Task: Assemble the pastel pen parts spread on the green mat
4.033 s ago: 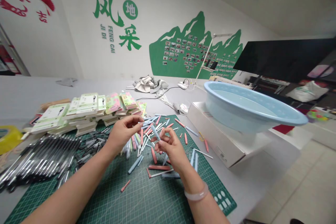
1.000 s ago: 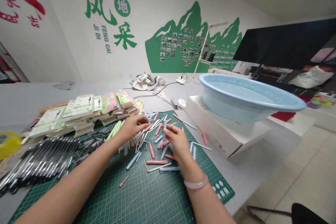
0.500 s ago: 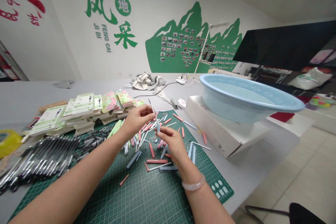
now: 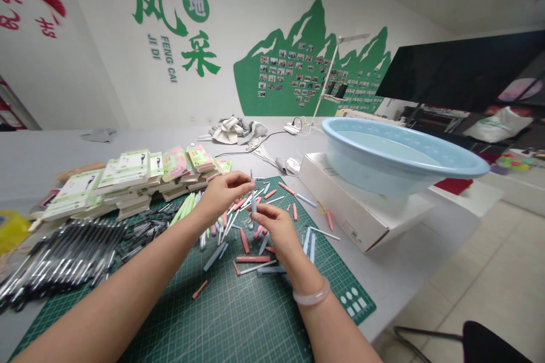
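Note:
My left hand (image 4: 225, 193) pinches a thin pen refill (image 4: 251, 174), whose upper end sticks up past the fingertips. Just below, a light-blue pen barrel (image 4: 254, 204) stands nearly upright in the fingers of my right hand (image 4: 276, 229). The refill is in line with the barrel's top and appears partly inside it; fingers hide some of the joint. Under both hands, loose parts lie scattered on a green cutting mat (image 4: 204, 323): a red pen barrel (image 4: 252, 259), a blue barrel (image 4: 215, 257), a white refill (image 4: 258, 267) and several more.
Many black pens (image 4: 80, 255) lie in a row at left, with stacked paper boxes (image 4: 128, 173) behind. Green barrels (image 4: 185, 207) lie beside my left wrist. At right, a blue basin (image 4: 383, 170) rests on a white carton (image 4: 361, 221). Cloths (image 4: 232, 130) and a cable lie at the back.
The refill has gone from slanted to nearly upright and shows less above my left fingers. Both hands have come closer together around the blue barrel. The view has shifted slightly.

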`<act>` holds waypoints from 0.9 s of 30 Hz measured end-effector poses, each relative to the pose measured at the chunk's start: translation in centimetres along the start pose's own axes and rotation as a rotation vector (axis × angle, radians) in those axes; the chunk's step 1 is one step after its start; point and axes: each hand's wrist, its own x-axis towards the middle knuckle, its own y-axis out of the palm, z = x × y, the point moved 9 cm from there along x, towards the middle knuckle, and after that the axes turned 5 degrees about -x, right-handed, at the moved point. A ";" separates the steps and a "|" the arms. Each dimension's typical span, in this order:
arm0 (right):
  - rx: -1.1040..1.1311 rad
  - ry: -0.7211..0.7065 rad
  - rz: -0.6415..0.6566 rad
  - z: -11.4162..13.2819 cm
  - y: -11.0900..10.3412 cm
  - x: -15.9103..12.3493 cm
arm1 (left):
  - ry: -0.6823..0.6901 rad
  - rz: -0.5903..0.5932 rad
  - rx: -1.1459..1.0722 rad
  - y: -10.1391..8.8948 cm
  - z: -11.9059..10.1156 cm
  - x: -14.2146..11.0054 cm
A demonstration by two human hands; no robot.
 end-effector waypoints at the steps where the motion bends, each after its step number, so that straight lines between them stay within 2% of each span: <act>1: 0.002 0.006 0.001 -0.1 0.0 0.0 | -0.009 -0.024 -0.005 -0.2 0.0 0.1; 4: 0.009 0.008 0.002 -0.2 0.1 0.0 | -0.016 -0.052 0.003 -0.4 0.0 0.2; 10: 0.014 -0.016 0.015 -0.3 0.1 0.0 | -0.041 -0.012 -0.033 0.4 0.0 0.0; 16: 0.036 0.019 0.003 -0.9 0.0 0.0 | -0.035 -0.031 0.004 0.3 0.3 -0.2; 21: 0.229 0.098 0.092 -1.3 1.6 -0.4 | -0.058 -0.003 -0.086 0.3 1.0 -0.3; 27: 0.307 0.050 0.159 -0.1 2.6 -0.7 | -0.081 0.010 -0.112 0.3 1.3 -0.5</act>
